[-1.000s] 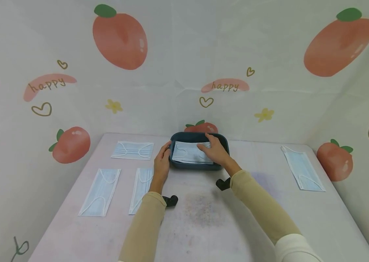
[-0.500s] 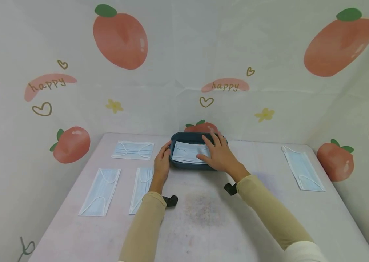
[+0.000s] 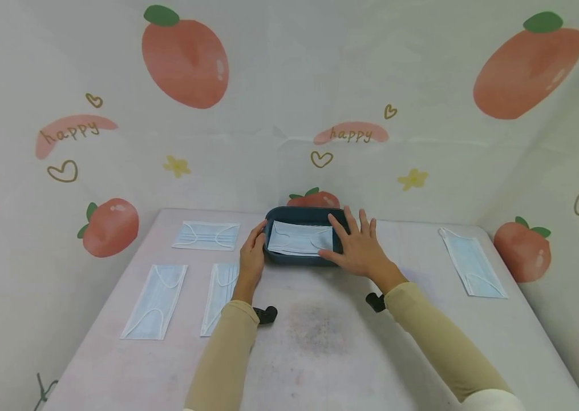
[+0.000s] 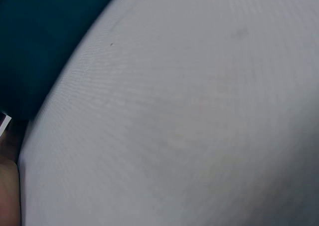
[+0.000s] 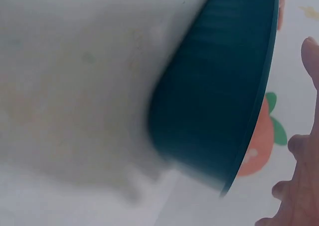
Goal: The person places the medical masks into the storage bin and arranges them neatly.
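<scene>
A dark teal plastic box (image 3: 299,261) stands near the back of the table. Folded light-blue face masks (image 3: 296,237) lie stacked inside it, ear loops showing. My left hand (image 3: 251,260) holds the box by its left end, fingertips at the rim; the left wrist view shows only a sliver of that hand beside the box. Fingers spread, my right hand (image 3: 363,248) hovers at the right end of the box and hides part of the rim. It holds nothing. In the right wrist view its fingers stand apart from the box wall (image 5: 214,91).
Left of the box, one mask (image 3: 206,236) lies crosswise and another (image 3: 154,302) lengthwise. A third mask (image 3: 219,297) is partly covered by the left forearm. One more mask (image 3: 474,262) lies near the right table edge. A printed cloth (image 3: 268,85) hangs behind.
My right hand has drawn off the masks in the box, moving right and spreading its fingers. The left hand and the box have stayed put.
</scene>
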Demonstrator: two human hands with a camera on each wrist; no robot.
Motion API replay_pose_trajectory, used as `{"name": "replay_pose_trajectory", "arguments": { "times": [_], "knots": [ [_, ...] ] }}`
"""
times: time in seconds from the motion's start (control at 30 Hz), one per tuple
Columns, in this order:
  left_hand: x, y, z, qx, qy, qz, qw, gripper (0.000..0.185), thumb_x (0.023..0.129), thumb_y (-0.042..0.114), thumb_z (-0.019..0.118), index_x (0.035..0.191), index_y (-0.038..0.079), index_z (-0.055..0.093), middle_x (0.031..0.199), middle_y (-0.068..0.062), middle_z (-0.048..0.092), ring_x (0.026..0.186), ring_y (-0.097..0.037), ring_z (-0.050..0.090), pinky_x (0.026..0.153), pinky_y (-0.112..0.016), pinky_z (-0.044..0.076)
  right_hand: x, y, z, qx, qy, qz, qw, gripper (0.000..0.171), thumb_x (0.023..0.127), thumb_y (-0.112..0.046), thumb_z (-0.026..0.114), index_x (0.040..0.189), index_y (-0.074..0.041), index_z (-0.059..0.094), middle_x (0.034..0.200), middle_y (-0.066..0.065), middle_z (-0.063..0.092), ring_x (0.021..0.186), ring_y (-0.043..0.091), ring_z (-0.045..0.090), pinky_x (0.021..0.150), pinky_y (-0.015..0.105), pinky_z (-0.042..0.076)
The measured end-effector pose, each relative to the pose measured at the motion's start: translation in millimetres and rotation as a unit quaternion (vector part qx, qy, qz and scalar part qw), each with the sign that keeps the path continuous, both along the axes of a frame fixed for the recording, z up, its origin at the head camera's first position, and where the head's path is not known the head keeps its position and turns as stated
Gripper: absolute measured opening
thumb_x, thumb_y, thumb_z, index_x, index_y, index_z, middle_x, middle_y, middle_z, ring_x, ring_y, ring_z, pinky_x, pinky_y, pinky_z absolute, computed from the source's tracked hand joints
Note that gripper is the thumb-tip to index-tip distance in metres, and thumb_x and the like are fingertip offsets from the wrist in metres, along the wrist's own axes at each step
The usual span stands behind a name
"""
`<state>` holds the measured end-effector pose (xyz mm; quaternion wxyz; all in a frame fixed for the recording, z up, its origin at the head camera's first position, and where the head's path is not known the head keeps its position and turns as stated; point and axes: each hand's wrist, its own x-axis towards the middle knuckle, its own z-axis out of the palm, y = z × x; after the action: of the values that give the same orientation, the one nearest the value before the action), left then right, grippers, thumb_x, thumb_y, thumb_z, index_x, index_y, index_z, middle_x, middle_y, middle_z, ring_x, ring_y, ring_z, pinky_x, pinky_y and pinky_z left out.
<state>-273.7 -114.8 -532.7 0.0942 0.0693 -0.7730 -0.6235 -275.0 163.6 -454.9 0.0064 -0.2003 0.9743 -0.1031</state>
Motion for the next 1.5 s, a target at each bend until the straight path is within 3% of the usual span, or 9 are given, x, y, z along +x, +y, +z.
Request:
{"name": "replay_pose_trajectory", "arguments": {
  "times": [0.77, 1.5],
  "knots": [
    [0.7, 0.8, 0.1, 0.003, 0.004, -0.005, 1.0000, 0.040, 0.110, 0.035, 0.038, 0.146, 0.037, 0.053, 0.159, 0.008, 0.047, 0.153, -0.016, 0.036, 0.128, -0.043, 0.030, 11.0, 71.8, -9.0, -0.013, -0.024, -0.087, 0.996, 0.097, 0.092, -0.075, 0.048, 0.165, -0.019, 0.016, 0.170, 0.026, -0.001, 0.153, 0.060, -0.004, 0.119, 0.078, -0.003],
    [1.0, 0.2, 1.5, 0.004, 0.008, -0.004, 0.9999, 0.040, 0.110, 0.033, 0.038, 0.147, 0.036, 0.052, 0.160, 0.006, 0.046, 0.154, -0.019, 0.036, 0.128, -0.045, 0.030, 33.0, 144.9, -21.5, -0.035, -0.061, -0.154, 0.986, 0.101, 0.095, -0.076, 0.041, 0.165, -0.012, 0.005, 0.166, 0.035, -0.011, 0.148, 0.067, -0.009, 0.111, 0.085, -0.006]
  ]
}}
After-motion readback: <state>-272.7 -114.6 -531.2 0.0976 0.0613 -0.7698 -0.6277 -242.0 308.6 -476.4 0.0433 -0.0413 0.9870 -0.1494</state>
